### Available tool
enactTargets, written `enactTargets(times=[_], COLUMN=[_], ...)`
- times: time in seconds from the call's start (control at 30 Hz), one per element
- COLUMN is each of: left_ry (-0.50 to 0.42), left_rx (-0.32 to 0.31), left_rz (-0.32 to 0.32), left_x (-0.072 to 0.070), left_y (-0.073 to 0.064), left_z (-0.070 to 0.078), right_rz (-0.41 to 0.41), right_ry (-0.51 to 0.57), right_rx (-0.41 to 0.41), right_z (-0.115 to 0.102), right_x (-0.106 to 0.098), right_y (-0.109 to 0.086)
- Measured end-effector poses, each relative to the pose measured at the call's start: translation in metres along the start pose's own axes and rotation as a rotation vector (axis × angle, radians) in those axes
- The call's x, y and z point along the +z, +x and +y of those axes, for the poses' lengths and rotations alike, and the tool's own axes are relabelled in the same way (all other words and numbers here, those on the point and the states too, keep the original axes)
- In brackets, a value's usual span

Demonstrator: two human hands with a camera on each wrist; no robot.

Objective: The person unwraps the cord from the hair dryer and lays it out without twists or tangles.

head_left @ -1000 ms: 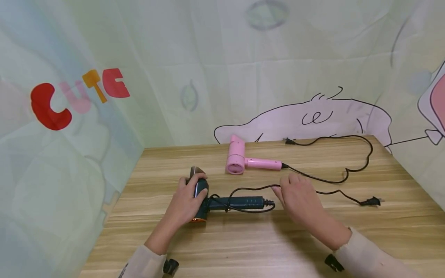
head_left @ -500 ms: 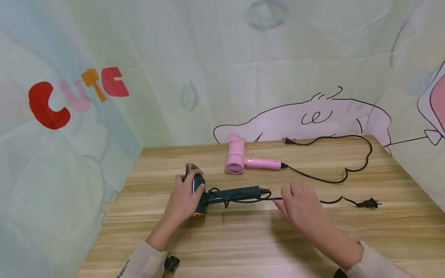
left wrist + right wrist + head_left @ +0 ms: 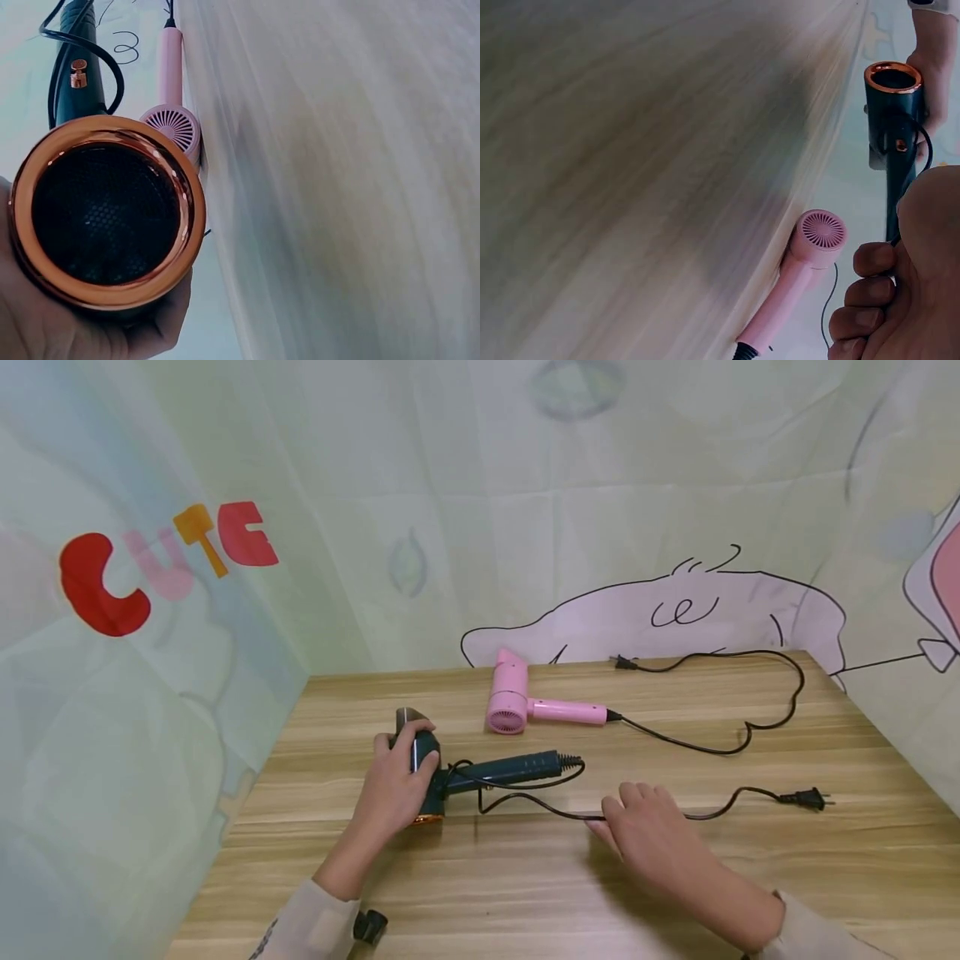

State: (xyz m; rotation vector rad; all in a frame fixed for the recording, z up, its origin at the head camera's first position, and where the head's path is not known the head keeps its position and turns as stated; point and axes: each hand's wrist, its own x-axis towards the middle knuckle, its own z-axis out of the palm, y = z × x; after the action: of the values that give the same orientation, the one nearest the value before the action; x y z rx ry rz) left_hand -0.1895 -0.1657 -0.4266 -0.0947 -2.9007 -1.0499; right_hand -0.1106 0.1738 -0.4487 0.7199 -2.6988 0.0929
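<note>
My left hand (image 3: pixel 395 783) grips the barrel of a dark green hair dryer (image 3: pixel 502 771), whose handle points right. In the left wrist view its copper-rimmed air intake (image 3: pixel 193 202) faces the camera, with fingers curled beneath the barrel. A black cord (image 3: pixel 543 804) loops around the handle and runs right into my right hand (image 3: pixel 652 831), which holds it with curled fingers. Past that hand the cord continues to a two-pin plug (image 3: pixel 806 798). From the right wrist view, the green dryer (image 3: pixel 896 112) appears held above the table by the other hand; the gripped cord is hidden there.
Behind the green dryer, a pink hair dryer (image 3: pixel 510 697) lies on the wooden table (image 3: pixel 480 885). Its black cord (image 3: pixel 797 693) curves right and back to a plug (image 3: pixel 624 663) near the rear edge. A printed curtain (image 3: pixel 480 527) stands behind the table.
The left hand and green dryer have shifted slightly left and back, its handle end tilting farther away. My right hand has moved nearer with the cord, which now hangs below the handle.
</note>
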Motion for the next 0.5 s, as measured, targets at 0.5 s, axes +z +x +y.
enactTargets(times=[0.5], left_ry=[-0.059], left_rx=[0.028], left_rz=[-0.003], left_x=[-0.007], left_y=[-0.001], left_z=[0.003], right_rz=[-0.098], right_ry=[0.026], right_rx=[0.031], right_z=[0.014], right_x=[0.018], right_y=[0.012])
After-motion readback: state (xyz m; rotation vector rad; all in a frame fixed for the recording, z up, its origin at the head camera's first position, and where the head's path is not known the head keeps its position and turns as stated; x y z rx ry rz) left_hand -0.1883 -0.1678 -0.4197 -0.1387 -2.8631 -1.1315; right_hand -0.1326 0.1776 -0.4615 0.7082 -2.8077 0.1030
